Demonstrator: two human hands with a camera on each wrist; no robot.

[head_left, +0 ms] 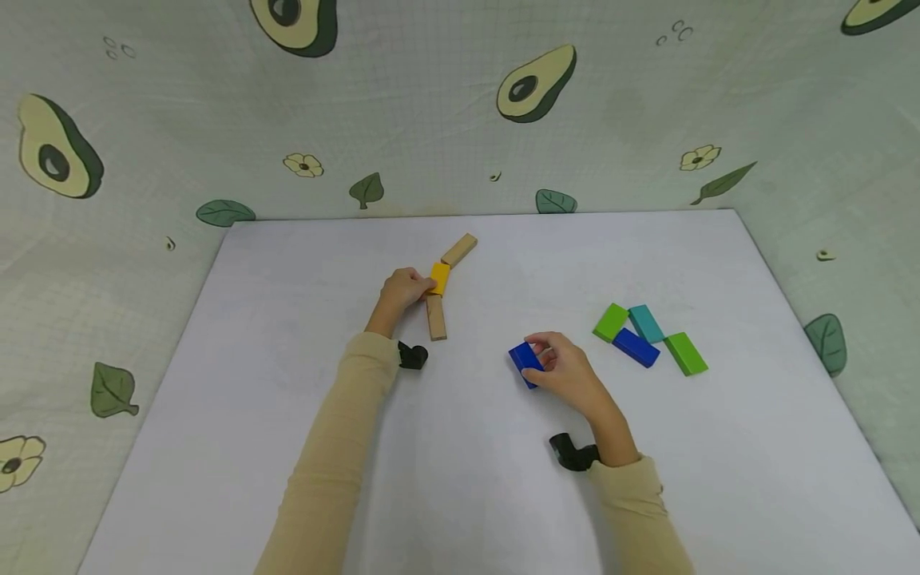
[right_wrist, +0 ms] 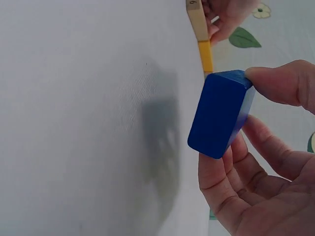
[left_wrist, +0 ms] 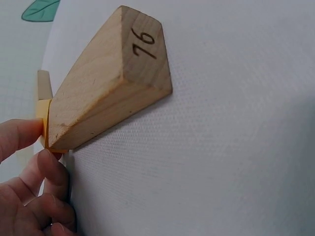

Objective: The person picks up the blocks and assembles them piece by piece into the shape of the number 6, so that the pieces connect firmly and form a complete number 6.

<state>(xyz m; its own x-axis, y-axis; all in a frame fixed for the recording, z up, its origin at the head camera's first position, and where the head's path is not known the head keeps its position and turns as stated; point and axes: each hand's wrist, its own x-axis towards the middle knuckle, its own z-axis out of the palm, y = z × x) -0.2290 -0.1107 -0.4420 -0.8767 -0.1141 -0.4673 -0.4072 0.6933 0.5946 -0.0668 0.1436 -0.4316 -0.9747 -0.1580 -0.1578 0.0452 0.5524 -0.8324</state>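
Observation:
My left hand (head_left: 406, 286) pinches a yellow wooden block (head_left: 440, 278) lying on the white table. That block sits in a bent row, with a plain wooden block (head_left: 459, 249) at its far end and another plain wooden block (head_left: 436, 318) at its near end. In the left wrist view the near plain block (left_wrist: 93, 81) has a burnt-in number on its end and partly covers the yellow one. My right hand (head_left: 568, 370) holds a dark blue block (right_wrist: 219, 113) between thumb and fingers. The blue block is raised, and its shadow falls on the table in the right wrist view.
To the right lies a loose group: a green block (head_left: 611, 322), a teal block (head_left: 646, 323), a second blue block (head_left: 636, 348) and another green block (head_left: 686, 354). Behind the white table (head_left: 287, 263) hangs a cloth (head_left: 431, 96) printed with avocados and leaves.

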